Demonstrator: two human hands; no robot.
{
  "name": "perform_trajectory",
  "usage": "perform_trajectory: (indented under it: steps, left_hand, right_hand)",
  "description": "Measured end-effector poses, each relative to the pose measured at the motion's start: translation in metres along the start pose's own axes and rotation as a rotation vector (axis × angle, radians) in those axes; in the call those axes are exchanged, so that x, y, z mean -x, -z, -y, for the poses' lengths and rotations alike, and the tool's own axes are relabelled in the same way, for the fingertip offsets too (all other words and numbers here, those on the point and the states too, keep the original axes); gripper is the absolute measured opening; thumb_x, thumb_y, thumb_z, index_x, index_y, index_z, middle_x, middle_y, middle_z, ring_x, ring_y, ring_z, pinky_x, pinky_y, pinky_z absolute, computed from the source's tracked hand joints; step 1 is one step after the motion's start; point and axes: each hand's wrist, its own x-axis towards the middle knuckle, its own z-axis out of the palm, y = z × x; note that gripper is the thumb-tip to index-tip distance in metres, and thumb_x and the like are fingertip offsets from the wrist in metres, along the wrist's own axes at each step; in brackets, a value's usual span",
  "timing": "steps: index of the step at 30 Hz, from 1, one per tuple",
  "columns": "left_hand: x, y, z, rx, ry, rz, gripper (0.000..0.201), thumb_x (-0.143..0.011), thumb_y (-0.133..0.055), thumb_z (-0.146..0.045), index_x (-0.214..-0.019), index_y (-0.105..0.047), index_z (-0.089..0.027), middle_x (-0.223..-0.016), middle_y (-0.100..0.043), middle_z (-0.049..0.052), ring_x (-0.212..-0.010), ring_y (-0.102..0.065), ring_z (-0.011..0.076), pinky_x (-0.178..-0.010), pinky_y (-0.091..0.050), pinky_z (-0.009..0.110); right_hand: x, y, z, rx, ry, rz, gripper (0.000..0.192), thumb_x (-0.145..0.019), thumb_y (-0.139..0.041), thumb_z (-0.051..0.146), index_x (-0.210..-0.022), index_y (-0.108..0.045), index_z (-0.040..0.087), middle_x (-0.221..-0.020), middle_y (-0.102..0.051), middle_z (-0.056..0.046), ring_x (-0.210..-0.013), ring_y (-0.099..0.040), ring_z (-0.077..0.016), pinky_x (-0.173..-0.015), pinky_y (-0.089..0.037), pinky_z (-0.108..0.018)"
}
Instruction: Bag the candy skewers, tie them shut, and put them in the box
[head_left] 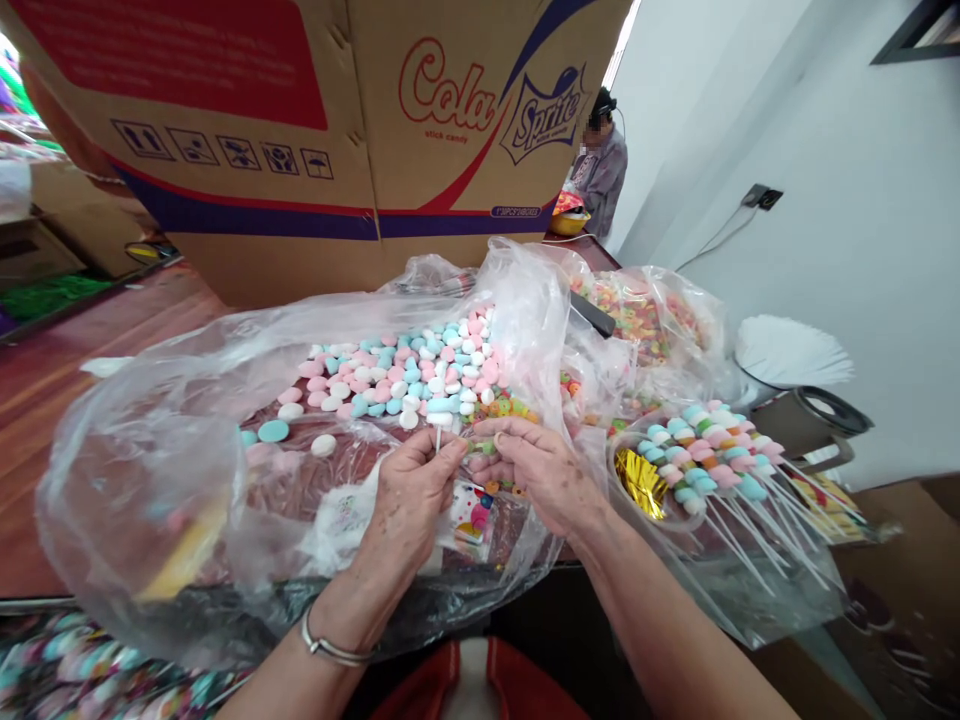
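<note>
Between thumb and fingertips, my left hand [412, 485] pinches a thin white stick. A blue and a white candy [441, 412] sit at its top, forming a candy skewer. My right hand [536, 470] is beside it, its thumb and index finger brought together; whatever they hold, if anything, is too small to make out. Behind the hands lies a pile of pink, blue and white marshmallow-like candies [390, 370] on clear plastic. Small orange, yellow and green gummies [510, 405] lie just past my right fingers. A colourful printed packet [472, 515] is under the hands.
Finished-looking candy skewers [712, 450] rest on a round tub [619, 490] at right, with gold tinsel [641, 483]. Beyond them stand a dark jug [810, 425] and white sticks [795, 350]. A large carton [360, 150] blocks the back. Another person [604, 170] is behind it.
</note>
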Motion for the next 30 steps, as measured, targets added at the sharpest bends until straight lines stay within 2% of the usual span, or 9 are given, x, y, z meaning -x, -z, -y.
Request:
perform_trajectory:
  steps: [7, 12, 18, 23, 28, 30]
  left_hand:
    - [-0.001, 0.002, -0.005, 0.055, -0.004, 0.013, 0.027, -0.075, -0.073, -0.033, -0.07, -0.051, -0.017, -0.056, -0.051, -0.008, -0.034, -0.025, 0.0, -0.034, -0.017, 0.014]
    - [0.0, 0.001, -0.005, 0.054, -0.021, 0.032, 0.022, -0.077, -0.07, -0.029, -0.07, -0.052, -0.017, -0.057, -0.054, -0.006, -0.035, -0.028, 0.0009, -0.035, -0.019, 0.014]
    - [0.003, -0.003, -0.005, 0.045, -0.076, 0.019, 0.023, -0.081, -0.068, -0.028, -0.07, -0.049, -0.019, -0.043, -0.04, -0.01, -0.038, -0.029, 0.0043, -0.038, -0.022, 0.014]
    - [0.005, -0.005, -0.006, 0.116, -0.099, 0.055, 0.018, -0.08, -0.068, -0.024, -0.071, -0.054, -0.017, -0.044, -0.041, -0.009, -0.039, -0.031, 0.0044, -0.039, -0.023, 0.015]
    - [0.007, -0.008, -0.006, 0.166, -0.024, 0.09, 0.022, -0.075, -0.073, -0.028, -0.07, -0.057, -0.014, -0.065, -0.06, -0.002, -0.042, -0.036, 0.0023, -0.039, -0.026, 0.014]
    - [0.009, -0.008, -0.007, 0.183, 0.037, 0.104, 0.024, -0.073, -0.076, -0.027, -0.07, -0.056, -0.014, -0.071, -0.062, 0.0, -0.043, -0.036, 0.0014, -0.039, -0.026, 0.013]
  right_hand:
    - [-0.003, 0.006, -0.007, 0.183, -0.006, 0.0, 0.023, -0.07, -0.064, 0.025, -0.09, -0.065, 0.015, -0.06, -0.066, 0.004, -0.05, -0.058, -0.0083, -0.052, -0.047, -0.02]
    - [-0.004, 0.001, -0.009, 0.21, 0.004, 0.005, 0.02, -0.07, -0.061, 0.025, -0.087, -0.068, 0.016, -0.058, -0.064, 0.004, -0.05, -0.056, -0.008, -0.05, -0.046, -0.019]
    - [-0.006, -0.002, -0.014, 0.174, 0.02, -0.004, 0.02, -0.069, -0.069, 0.027, -0.086, -0.067, 0.015, -0.058, -0.06, 0.006, -0.051, -0.053, -0.0072, -0.049, -0.042, -0.018]
    - [-0.009, 0.001, -0.024, 0.263, 0.125, -0.04, 0.011, -0.069, -0.062, 0.02, -0.079, -0.064, 0.017, -0.057, -0.056, 0.008, -0.048, -0.045, -0.006, -0.047, -0.034, -0.018]
    - [-0.006, 0.001, -0.025, 0.474, 0.204, -0.042, 0.012, -0.069, -0.055, 0.016, -0.076, -0.064, 0.019, -0.059, -0.054, 0.007, -0.052, -0.044, -0.0083, -0.05, -0.033, -0.02]
    - [-0.002, 0.001, -0.021, 0.622, 0.26, -0.079, 0.014, -0.07, -0.053, 0.014, -0.074, -0.065, 0.02, -0.061, -0.056, 0.006, -0.055, -0.046, -0.0099, -0.053, -0.036, -0.022]
